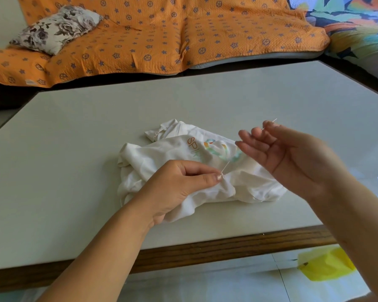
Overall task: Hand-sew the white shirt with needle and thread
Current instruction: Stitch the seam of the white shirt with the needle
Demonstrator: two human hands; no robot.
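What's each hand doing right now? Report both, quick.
Left hand: closed, pinching the white shirt where the thread emerges.
Right hand: raised, holding the needle at the fingertips, other fingers spread.

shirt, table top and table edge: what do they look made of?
White shirt: soft knit, probably cotton jersey; matte, crumples into loose folds, printed logo.
Table top: smooth pale grey slab, maybe laminate or stone-look; low sheen, faint window reflection at right. Can't tell which.
Table edge: brown band with grain-like streaks, likely wood or wood veneer, semi-gloss.
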